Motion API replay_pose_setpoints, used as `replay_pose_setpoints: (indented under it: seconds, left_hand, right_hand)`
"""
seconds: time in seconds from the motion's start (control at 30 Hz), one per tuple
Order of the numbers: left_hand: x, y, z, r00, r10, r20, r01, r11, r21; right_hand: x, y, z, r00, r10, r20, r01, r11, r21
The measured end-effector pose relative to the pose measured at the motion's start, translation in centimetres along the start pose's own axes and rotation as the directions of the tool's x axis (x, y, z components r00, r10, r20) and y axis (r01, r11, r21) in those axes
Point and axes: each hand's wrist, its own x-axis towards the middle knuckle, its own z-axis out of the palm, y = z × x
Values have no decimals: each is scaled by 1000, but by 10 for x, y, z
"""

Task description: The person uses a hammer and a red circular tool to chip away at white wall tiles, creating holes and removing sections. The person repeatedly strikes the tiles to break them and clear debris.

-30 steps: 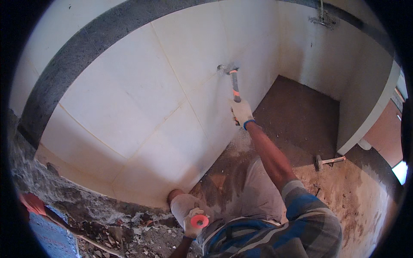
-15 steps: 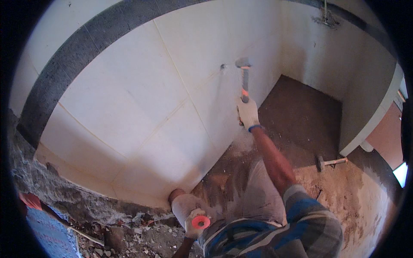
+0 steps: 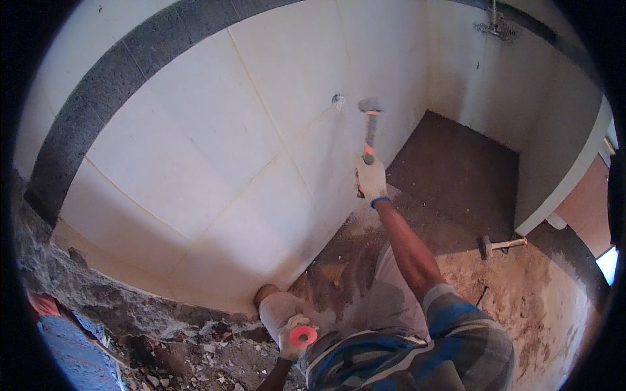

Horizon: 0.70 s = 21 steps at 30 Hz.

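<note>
My right hand [image 3: 372,178], in a pale work glove with a blue cuff, is closed round the handle of a hammer [image 3: 370,133] with a black and orange grip. The hammer's dark head points away from me, in front of the white tiled wall and right of a small hole [image 3: 338,100] in it. Close to my body, my gloved left hand [image 3: 291,339] is closed on a chisel with a round red guard [image 3: 302,335]. The chisel is seen end-on, so its shaft is hidden.
A second hammer [image 3: 502,246] lies on the dusty floor at right, beside a low partition [image 3: 567,163]. Broken rubble [image 3: 208,365] covers the ground at lower left, below a rough chipped edge [image 3: 130,300]. A blue sack-like thing [image 3: 75,352] is at far lower left.
The hammer in my right hand has come slightly down and nearer to me. My left hand keeps its hold on the chisel, almost still.
</note>
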Motion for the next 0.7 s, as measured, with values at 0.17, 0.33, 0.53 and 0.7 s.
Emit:
replay_pose_setpoints:
  seconds: [0.17, 0.33, 0.53, 0.7]
  left_hand:
    - [0, 1, -5, 997, -62, 49, 46, 960, 277]
    - [0, 4, 2, 999, -35, -36, 39, 993, 111]
    - [2, -2, -1, 988, -152, -23, 152, 988, 31]
    - [4, 2, -4, 999, 46, 28, -52, 934, 353]
  right_hand:
    - [4, 8, 37, 975, -171, -141, 221, 803, 553]
    - [25, -6, 43, 999, -5, 33, 2, 996, 94]
    - [27, -19, -3, 994, -106, 19, 105, 992, 67]
    - [24, -8, 38, 977, -199, -77, 214, 918, 335]
